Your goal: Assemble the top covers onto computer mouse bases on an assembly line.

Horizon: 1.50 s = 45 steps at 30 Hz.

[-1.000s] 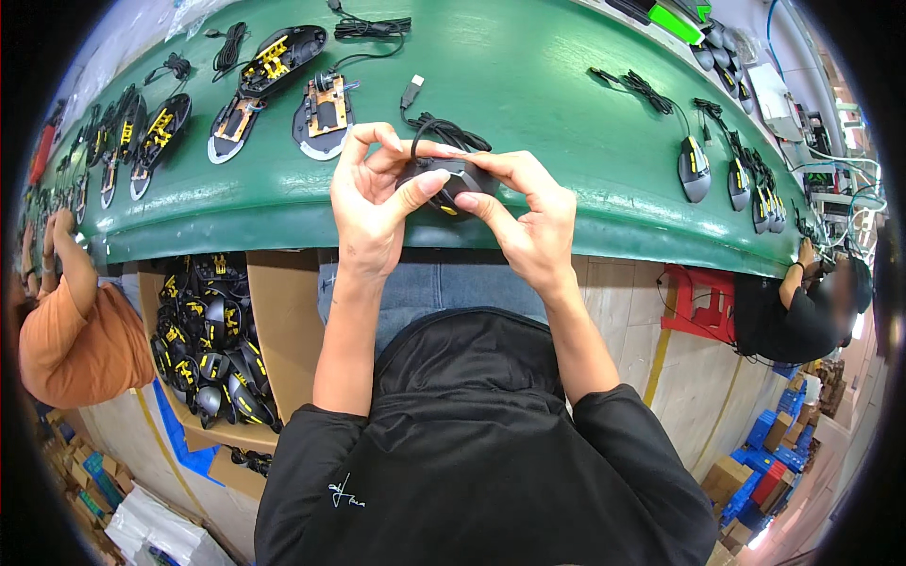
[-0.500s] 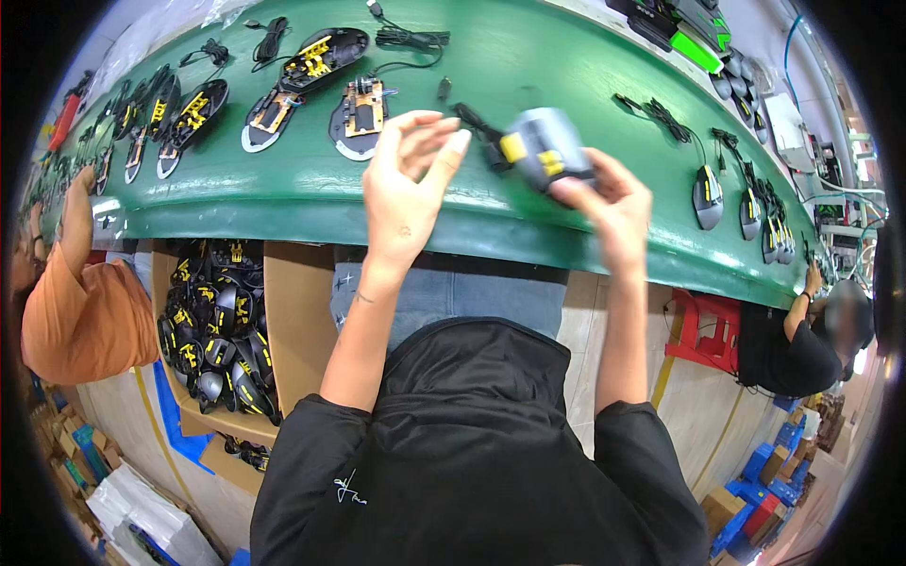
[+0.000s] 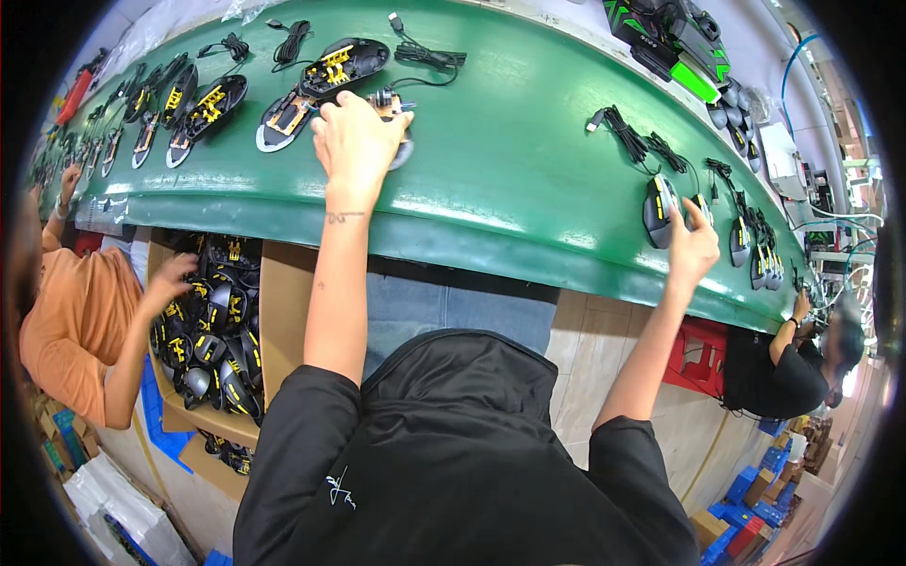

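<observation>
My left hand (image 3: 357,146) reaches over an opened mouse base (image 3: 404,153) with a circuit board and closes its fingers on it. Most of that base is hidden beneath the hand. Just behind it lies a black mouse shell (image 3: 347,68) with yellow inner parts, and left of it another mouse base (image 3: 281,124). On the right, my right hand (image 3: 695,250) holds nothing, its thumb and forefinger apart beside a closed grey-black mouse (image 3: 658,213) with yellow side pieces. The mouse rests on the green belt with its bundled cable (image 3: 618,130) behind it.
The green belt (image 3: 510,141) carries several opened mice at left and several closed ones (image 3: 763,255) at right. A cardboard box (image 3: 293,330) of mouse shells stands below its edge. A co-worker in orange (image 3: 90,311) reaches into the box; another person (image 3: 779,368) sits at right.
My right hand has carried the mouse to the right, set it down on the belt and let go. My left hand has moved left onto the opened mouse base. The co-worker's hand has come over the box.
</observation>
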### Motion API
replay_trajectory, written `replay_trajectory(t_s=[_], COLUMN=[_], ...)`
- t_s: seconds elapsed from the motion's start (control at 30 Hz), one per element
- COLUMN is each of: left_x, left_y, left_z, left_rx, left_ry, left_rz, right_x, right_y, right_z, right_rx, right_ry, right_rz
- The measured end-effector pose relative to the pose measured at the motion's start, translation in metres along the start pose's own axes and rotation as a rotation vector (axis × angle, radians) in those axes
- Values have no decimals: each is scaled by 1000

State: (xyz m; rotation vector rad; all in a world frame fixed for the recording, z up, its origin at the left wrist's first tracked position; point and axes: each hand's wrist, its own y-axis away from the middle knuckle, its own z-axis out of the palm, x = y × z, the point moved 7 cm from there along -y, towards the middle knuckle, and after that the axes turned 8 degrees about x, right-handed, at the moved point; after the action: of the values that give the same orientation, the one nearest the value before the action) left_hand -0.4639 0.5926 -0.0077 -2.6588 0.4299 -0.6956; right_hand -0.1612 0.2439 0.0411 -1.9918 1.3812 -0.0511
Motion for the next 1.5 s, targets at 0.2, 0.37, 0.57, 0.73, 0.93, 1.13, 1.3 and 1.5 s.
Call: replay_trajectory(t_s=[0.2,0.37,0.57,0.73,0.93,1.13,1.3,1.5], left_x=[6,36,44,43,30,27,29,27], left_y=[10,72,91,94,94,95,95,93], left_z=[39,29,18,28,28,28,25,26], left_rx=[-580,-843,-1010,-1122,-887,-804,-841,-873], left_ry=[1230,1656,1503,1720,1486,1351,1432,1564], left_rz=[-383,-445,-299,-514,-535,-454,-409,-503], right_x=[-153,-215,-224,-223,-241,-232,-235,-236], right_y=[76,103,109,101,108,115,118,126], right_z=[56,98,113,105,88,94,104,92], right_rx=[-619,-1098,-1347,-1383,-1149,-954,-1154,-1003], right_ry=[-814,-1102,-1130,-1156,-1225,-1180,-1241,-1228], right_rz=[87,325,291,173,15,-36,-51,91])
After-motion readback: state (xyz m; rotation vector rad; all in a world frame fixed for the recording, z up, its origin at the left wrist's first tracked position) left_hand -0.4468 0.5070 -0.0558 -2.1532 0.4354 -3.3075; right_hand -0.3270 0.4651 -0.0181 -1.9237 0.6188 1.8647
